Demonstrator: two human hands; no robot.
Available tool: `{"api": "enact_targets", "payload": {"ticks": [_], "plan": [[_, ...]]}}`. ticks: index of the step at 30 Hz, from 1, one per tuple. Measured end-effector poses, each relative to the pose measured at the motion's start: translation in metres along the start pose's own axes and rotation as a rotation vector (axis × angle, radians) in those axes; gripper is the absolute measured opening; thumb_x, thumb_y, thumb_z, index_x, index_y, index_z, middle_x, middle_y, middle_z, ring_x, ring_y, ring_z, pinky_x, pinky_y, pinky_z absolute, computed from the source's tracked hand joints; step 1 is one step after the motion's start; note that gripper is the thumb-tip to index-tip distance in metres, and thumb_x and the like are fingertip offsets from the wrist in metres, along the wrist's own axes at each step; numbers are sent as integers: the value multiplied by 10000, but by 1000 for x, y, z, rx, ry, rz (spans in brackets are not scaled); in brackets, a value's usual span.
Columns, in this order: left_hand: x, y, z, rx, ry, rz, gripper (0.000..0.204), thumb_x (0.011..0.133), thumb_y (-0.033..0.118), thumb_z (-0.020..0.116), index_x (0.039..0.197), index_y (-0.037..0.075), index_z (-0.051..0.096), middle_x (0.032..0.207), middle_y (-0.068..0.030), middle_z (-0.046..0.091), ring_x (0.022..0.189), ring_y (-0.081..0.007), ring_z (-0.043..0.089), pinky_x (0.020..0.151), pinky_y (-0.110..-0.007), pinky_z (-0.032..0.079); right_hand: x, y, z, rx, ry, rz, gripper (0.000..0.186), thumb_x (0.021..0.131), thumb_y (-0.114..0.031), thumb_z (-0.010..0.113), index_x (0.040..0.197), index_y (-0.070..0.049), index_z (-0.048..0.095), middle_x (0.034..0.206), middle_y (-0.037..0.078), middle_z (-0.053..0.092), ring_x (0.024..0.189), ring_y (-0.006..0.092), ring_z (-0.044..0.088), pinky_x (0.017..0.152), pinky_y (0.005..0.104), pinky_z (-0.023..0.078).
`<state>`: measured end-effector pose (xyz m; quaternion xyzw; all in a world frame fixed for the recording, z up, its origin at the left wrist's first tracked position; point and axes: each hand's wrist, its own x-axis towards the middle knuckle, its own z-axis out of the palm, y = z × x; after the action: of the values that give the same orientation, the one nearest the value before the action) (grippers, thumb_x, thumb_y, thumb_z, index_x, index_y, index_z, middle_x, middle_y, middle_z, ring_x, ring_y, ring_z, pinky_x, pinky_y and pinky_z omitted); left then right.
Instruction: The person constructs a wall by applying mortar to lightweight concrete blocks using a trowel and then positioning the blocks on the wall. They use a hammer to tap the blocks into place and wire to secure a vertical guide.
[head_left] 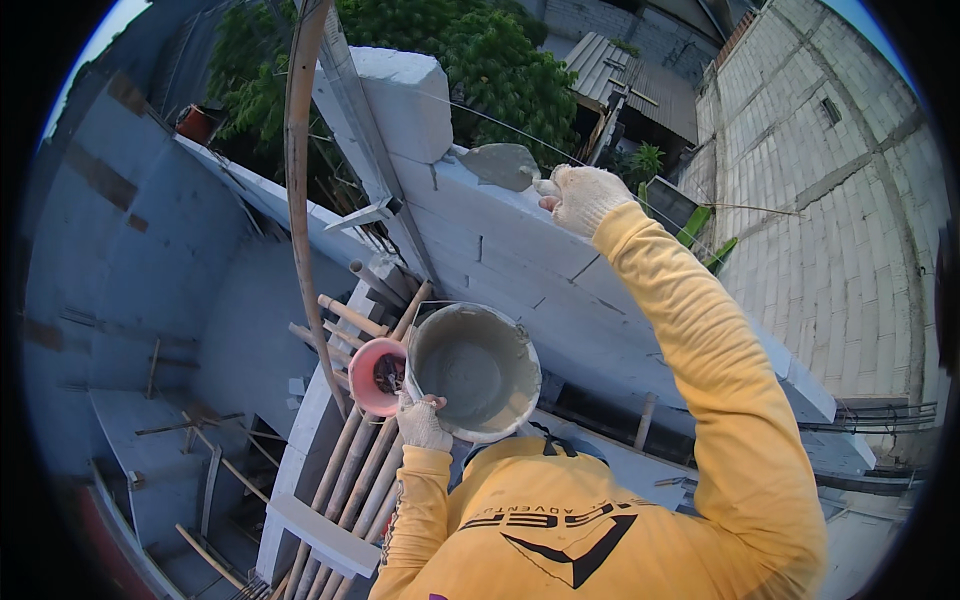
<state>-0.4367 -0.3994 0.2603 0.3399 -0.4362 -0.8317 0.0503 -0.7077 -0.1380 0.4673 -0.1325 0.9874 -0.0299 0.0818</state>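
Note:
My right hand (588, 200), in a pale knitted glove, is closed round the handle of a trowel. The trowel's grey blade (502, 166) lies flat at the top of the white block wall (470, 222), just right of a single raised block (398, 104). My left hand (424, 422), gloved too, grips the near left rim of a mortar bucket (530, 362). Wet grey mortar (468, 372) sits in the bottom of that bucket. Touching its left side is a small pink bucket (364, 378) with dark items in it that I cannot make out.
Bamboo poles (350, 470) lie side by side at my lower left, with a white plank (322, 536) across them. A tall wooden pole (297, 190) and a metal upright (372, 130) stand left of the wall. A thin string (500, 122) runs along the wall top. Left of the poles is a drop to a lower level.

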Motion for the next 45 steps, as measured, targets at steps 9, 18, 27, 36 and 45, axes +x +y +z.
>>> {"api": "enact_targets", "payload": {"ticks": [9, 18, 27, 36, 45], "plan": [[1, -5, -72, 89, 36, 84, 559, 745, -58, 511, 1294, 46, 502, 959, -46, 598, 844, -161, 607, 720, -318, 554, -94, 49, 16, -133, 76, 89, 343, 931, -339, 588, 1103, -42, 604, 950, 157, 676, 891, 311, 688, 763, 420, 554], [-5, 15, -37, 58, 56, 15, 641, 751, -34, 515, 1374, 90, 426, 1023, -75, 585, 860, -216, 611, 788, -367, 579, -142, 71, 28, -142, 81, 155, 378, 898, -311, 605, 1141, -22, 619, 952, 148, 673, 877, 311, 678, 769, 400, 549], [-19, 25, 8, 130, -101, -8, 726, 711, -32, 475, 1411, 151, 413, 1157, -68, 545, 1002, -228, 590, 866, -363, 556, -158, 91, 41, 55, 60, 271, 379, 897, -325, 609, 1109, -14, 647, 970, 191, 670, 934, 336, 663, 840, 423, 519], [-18, 4, 27, 118, -151, -33, 638, 676, -108, 531, 1302, 13, 511, 1129, -126, 611, 964, -269, 634, 824, -392, 576, -247, 118, 64, 368, 378, 393, 344, 865, -215, 608, 1143, -13, 623, 1029, 232, 660, 985, 376, 649, 868, 449, 502], [-1, -14, 29, 217, -239, -79, 622, 657, -80, 575, 1266, 43, 544, 1101, -84, 624, 953, -237, 634, 790, -339, 575, -283, 114, 81, -191, 38, 576, 679, 774, -245, 754, 1376, -92, 480, 1292, 185, 541, 1143, 333, 579, 915, 452, 498]]}}
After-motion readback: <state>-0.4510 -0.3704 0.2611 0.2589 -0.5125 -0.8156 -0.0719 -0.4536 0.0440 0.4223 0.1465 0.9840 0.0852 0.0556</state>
